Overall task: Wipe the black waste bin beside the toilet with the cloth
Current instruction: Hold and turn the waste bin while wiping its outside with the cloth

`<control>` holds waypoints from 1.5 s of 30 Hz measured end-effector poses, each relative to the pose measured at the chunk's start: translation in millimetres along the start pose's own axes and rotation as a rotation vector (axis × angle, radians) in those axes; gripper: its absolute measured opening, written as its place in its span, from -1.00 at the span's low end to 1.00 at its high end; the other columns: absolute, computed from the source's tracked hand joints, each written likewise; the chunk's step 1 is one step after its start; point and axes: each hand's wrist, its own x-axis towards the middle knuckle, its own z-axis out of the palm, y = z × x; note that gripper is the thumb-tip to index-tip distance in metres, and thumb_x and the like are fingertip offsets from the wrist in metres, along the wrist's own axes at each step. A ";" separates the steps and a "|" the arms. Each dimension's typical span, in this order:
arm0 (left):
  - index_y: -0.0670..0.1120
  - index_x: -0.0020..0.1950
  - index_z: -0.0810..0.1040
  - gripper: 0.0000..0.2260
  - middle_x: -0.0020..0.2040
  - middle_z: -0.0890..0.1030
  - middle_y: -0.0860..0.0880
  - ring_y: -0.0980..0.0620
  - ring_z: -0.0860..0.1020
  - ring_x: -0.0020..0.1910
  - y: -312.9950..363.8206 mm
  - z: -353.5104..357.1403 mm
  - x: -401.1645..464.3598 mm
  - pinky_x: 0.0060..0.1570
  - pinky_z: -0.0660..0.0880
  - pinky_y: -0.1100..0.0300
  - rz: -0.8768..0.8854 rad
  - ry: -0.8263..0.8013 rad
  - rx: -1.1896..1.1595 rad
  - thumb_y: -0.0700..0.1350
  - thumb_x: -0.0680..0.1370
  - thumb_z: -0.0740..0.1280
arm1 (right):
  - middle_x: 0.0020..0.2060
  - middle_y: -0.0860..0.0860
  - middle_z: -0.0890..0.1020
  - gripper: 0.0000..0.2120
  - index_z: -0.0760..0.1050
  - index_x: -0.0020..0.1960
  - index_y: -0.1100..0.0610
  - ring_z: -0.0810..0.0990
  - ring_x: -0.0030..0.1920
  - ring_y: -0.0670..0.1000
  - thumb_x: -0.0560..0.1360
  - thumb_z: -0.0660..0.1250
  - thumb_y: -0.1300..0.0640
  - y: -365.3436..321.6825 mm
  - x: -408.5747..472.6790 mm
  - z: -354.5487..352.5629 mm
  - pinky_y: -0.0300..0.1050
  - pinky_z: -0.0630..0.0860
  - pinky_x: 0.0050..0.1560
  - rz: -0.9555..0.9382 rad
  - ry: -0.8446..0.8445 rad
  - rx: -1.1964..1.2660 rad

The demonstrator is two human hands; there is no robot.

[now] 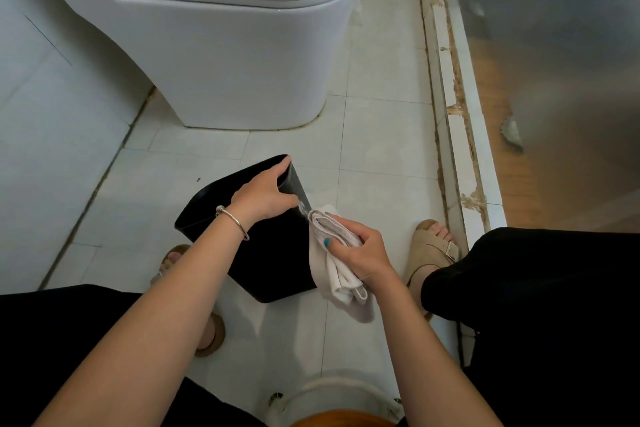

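Note:
The black waste bin (273, 263) stands tilted on the tiled floor in front of the toilet (235, 55), between my feet. My left hand (265, 196) grips the bin's upper rim at its far right corner, fingers curled over the edge. My right hand (360, 250) holds a bunched beige-white cloth (337, 274) against the bin's right side wall. The cloth's loose end hangs down below my hand. A silver bangle sits on my left wrist.
A raised, stained tile curb (453, 135) runs along the right, with a shower floor beyond it. The white tiled wall (52, 114) closes the left. My sandalled feet (433, 253) flank the bin. A white round object (332, 395) sits at the bottom centre.

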 end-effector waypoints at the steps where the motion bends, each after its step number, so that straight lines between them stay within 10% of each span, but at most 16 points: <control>1: 0.19 0.49 0.20 -0.27 0.28 0.48 0.08 -0.05 0.49 0.19 1.4 -2.1 0.8 0.18 0.45 0.02 -0.015 -0.032 0.011 0.02 0.33 0.35 | -0.13 -0.16 0.71 -0.61 0.65 0.00 -0.03 0.67 -0.10 -0.18 0.42 0.38 0.43 -0.4 0.3 -0.6 -0.30 0.56 -0.06 -0.006 0.008 0.002; 5: 0.03 0.14 0.53 -0.66 0.06 0.61 0.02 -0.08 0.55 0.11 6.2 -6.6 4.2 0.17 0.46 0.03 -0.012 -0.161 -0.103 -0.03 0.37 0.32 | -0.15 -0.19 0.70 -0.62 0.64 0.00 -0.05 0.66 -0.13 -0.21 0.42 0.40 0.42 -1.9 2.5 -5.1 -0.34 0.55 -0.10 -0.010 0.046 0.004; 10: 0.09 0.55 0.11 -0.45 0.48 0.31 0.01 -0.11 0.30 0.42 3.8 -5.0 6.6 0.31 0.26 0.05 0.014 -0.117 0.149 0.26 0.59 -0.04 | -0.18 -0.27 0.69 -0.62 0.62 -0.01 -0.09 0.65 -0.11 -0.24 0.43 0.41 0.39 -2.4 3.9 -10.8 -0.35 0.55 -0.10 -0.011 0.067 -0.005; 16: -0.15 0.51 0.14 -0.53 0.27 0.46 -0.12 -0.04 0.44 0.09 12.4 -9.2 5.9 0.02 0.35 0.14 0.016 -0.214 0.024 -0.10 0.60 0.08 | -0.15 -0.22 0.69 -0.62 0.63 -0.02 -0.08 0.66 -0.09 -0.21 0.42 0.41 0.40 0.4 3.7 -10.2 -0.33 0.56 -0.06 -0.004 0.079 0.006; 25: -0.21 0.00 0.36 -0.84 -0.13 0.48 -0.12 0.02 0.38 -0.28 2.1 -11.3 1.8 -0.31 0.29 0.15 -0.006 0.015 0.053 -0.12 0.62 0.10 | -0.10 -0.21 0.70 -0.63 0.64 0.01 -0.09 0.67 -0.06 -0.18 0.43 0.41 0.37 4.5 4.6 -11.7 -0.35 0.54 -0.14 0.001 0.091 0.021; 31: -0.16 0.46 0.19 -0.61 -0.24 0.39 0.04 0.09 0.39 -0.30 0.6 -12.7 -3.0 -0.30 0.37 0.14 0.009 0.173 -0.080 -0.14 0.63 0.07 | -0.10 -0.24 0.69 -0.62 0.61 -0.02 -0.16 0.66 -0.04 -0.19 0.43 0.43 0.34 6.3 10.0 -14.3 -0.29 0.59 -0.07 -0.013 0.208 0.053; 45: -0.14 0.50 0.11 -0.53 -0.10 0.49 0.03 0.10 0.46 -0.25 1.8 11.0 -10.4 -0.38 0.33 0.30 -0.034 0.325 -0.468 -0.11 0.61 0.14 | 0.12 0.00 0.65 -0.60 0.56 0.26 0.09 0.62 0.11 -0.01 0.44 0.47 0.26 17.5 19.7 -29.4 0.01 0.57 0.16 0.039 0.537 0.204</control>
